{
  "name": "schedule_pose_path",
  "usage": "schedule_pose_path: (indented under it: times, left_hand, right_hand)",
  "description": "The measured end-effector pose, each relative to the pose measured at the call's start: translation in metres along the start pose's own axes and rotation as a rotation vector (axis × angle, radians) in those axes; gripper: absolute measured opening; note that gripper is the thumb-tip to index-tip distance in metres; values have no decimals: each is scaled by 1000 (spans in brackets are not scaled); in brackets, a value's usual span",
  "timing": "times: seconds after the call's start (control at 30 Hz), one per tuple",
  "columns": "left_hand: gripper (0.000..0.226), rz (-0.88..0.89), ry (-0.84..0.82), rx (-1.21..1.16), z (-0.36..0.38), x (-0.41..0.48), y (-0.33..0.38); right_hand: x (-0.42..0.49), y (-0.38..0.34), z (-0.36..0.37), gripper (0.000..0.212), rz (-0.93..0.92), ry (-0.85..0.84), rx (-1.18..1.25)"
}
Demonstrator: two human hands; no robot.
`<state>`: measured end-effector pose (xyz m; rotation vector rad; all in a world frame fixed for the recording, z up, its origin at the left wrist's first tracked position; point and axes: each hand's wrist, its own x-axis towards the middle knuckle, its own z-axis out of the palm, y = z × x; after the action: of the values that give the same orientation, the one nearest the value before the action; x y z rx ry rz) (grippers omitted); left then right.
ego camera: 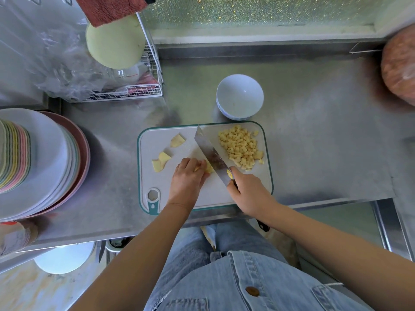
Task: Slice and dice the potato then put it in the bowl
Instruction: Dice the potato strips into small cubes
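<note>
Where the potato piece lies: just toward 6 o'clock from the centre of the cutting board, mostly hidden beneath the left hand.
Left hand: fingers curled down over the potato piece and holding it on the board, with the fingertips just beside the knife.
Right hand: wrapped round the knife's handle at the board's 5 o'clock, with one fingertip reaching onto the blade by a yellow label.
Knife: the broad blade slants from 5 o'clock toward 12 o'clock across the board and touches the potato piece. It stands between the left hand and the dice.
Diced potato: a loose heap on the board at 2 to 3 o'clock, on the far side of the blade.
Uncut slices: one at the board's 10 o'clock, more at 9 o'clock, apart from the left hand.
Bowl: white and upright on the desk at the board's 1 o'clock, just beyond the far rim and past the heap.
Stack of plates: at the desk's 9 o'clock, well apart from the board.
Wire rack: at 11 o'clock, beside crumpled clear plastic, with a pale green disc and a reddish cloth above it.
Reddish round thing: at the desk's 2 o'clock edge, too blurred to identify.
</note>
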<state>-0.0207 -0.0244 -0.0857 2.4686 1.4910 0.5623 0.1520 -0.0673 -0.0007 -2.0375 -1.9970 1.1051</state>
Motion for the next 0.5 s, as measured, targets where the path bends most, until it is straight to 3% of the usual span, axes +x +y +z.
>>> schedule_pose_path:
  times: [0.43,0.5]
  left_hand:
    - [32,-26,-14,-5,0,0,0]
    - [29,-46,-21,-24,-3,1,2]
  right_hand:
    - [1,-3,27,32,58,39,-75]
    - [2,-1,27,27,61,48,-49]
